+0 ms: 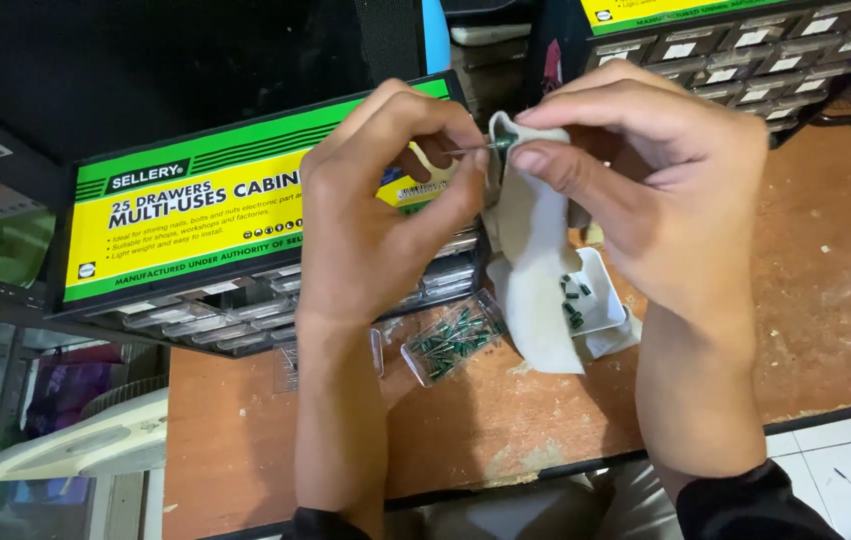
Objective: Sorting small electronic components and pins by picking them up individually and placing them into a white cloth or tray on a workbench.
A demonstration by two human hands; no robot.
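Left hand [376, 210] fingers pinched on thin wire leads of a small green cylindrical component [502, 143], right hand [646, 190] fingers clenched on limp white cloth [531, 270] wrapped round it, above a worn brown bench [826, 300]. Below, clear plastic drawer [454, 338] of green parts, white tray [596, 295].

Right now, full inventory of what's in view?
drawer cabinet: 1, black with green-yellow label, on bench at left
second drawer cabinet: 1, black, top right
clear drawer: 1, holds green components, on bench, centre
white tray: 1, a few green components inside, beside the clear drawer
white strip: 1, hanging from right hand
green component: 1, wire-leaded, pinched between both hands
bench: 1, brown, worn
left hand: grips the lead
right hand: holds strip and component
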